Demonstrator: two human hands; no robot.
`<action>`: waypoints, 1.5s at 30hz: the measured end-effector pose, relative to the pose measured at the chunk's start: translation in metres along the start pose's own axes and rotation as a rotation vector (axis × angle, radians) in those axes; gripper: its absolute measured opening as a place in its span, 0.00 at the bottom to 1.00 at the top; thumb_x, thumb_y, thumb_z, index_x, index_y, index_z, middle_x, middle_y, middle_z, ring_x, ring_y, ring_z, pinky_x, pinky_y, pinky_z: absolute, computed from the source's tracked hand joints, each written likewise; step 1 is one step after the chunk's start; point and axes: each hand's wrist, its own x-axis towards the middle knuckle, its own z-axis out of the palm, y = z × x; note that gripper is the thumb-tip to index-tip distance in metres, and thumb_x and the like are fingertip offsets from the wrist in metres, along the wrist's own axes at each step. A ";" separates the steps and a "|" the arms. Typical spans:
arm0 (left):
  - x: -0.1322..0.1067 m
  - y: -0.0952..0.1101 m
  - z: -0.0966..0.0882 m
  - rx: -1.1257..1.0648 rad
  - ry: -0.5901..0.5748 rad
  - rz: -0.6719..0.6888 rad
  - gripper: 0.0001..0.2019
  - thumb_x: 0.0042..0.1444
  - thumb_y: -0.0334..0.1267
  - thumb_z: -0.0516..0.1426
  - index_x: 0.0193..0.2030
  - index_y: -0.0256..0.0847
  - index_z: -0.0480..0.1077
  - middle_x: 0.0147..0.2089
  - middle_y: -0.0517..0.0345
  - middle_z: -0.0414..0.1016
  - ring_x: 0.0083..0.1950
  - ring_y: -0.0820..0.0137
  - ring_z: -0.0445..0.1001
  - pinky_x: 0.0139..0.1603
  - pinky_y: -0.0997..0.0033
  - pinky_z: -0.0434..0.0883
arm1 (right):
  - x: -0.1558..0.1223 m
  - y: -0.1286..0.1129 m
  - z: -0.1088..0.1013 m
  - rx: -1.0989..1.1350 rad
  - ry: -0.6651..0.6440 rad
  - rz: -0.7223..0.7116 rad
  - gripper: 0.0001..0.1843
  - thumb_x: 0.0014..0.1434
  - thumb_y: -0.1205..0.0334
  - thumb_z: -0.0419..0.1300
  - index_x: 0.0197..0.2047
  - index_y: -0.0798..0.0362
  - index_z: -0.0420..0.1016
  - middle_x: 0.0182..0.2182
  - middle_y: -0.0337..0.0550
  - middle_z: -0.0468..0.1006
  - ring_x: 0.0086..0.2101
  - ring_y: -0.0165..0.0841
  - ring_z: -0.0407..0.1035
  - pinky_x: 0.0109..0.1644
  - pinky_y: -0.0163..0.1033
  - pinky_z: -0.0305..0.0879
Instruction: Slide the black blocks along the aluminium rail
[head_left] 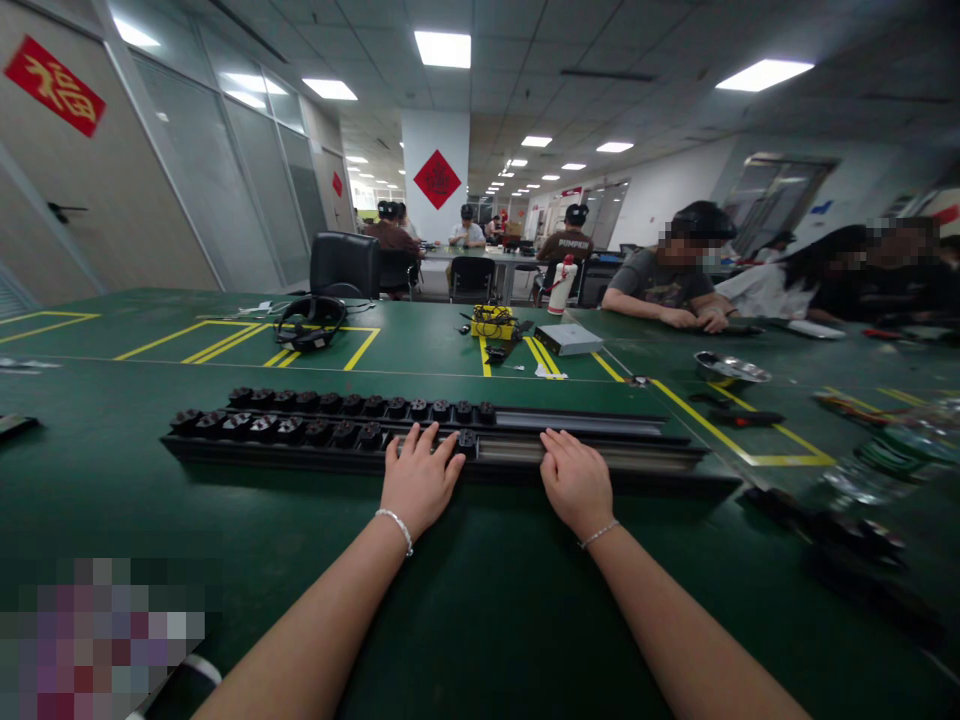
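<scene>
Two long black rails [600,458] lie side by side across the green table in front of me. Black round socket-like modules [289,430] line the left part of the near rail, with another row of modules [375,405] on the far one. My left hand [421,478] rests over the near rail, fingers spread among the modules. A single module [466,443] stands just right of its fingertips; what lies beneath the fingers is hidden. My right hand [579,482] lies stretched out, its fingertips touching the bare right part of the near rail.
Beyond the rails are a black headset [309,325], a yellow box [493,322] with cables and a grey box [568,339]. To the right are a metal bowl [731,370], a plastic bottle [889,455] and dark parts [847,530]. A person [679,280] sits across the table.
</scene>
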 end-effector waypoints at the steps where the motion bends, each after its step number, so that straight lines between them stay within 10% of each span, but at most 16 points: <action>1: 0.000 0.000 0.000 -0.001 -0.001 -0.001 0.23 0.59 0.52 0.38 0.57 0.54 0.60 0.62 0.57 0.58 0.64 0.58 0.51 0.59 0.51 0.51 | 0.000 0.000 0.000 -0.001 -0.001 0.001 0.20 0.57 0.65 0.45 0.49 0.55 0.72 0.49 0.44 0.72 0.51 0.35 0.63 0.51 0.42 0.55; 45: -0.001 0.001 0.002 -0.021 0.034 0.014 0.22 0.58 0.52 0.40 0.54 0.51 0.63 0.62 0.55 0.59 0.64 0.57 0.52 0.60 0.47 0.49 | -0.001 0.002 0.002 -0.006 -0.005 0.007 0.20 0.57 0.64 0.45 0.49 0.54 0.71 0.49 0.43 0.72 0.51 0.35 0.63 0.52 0.41 0.55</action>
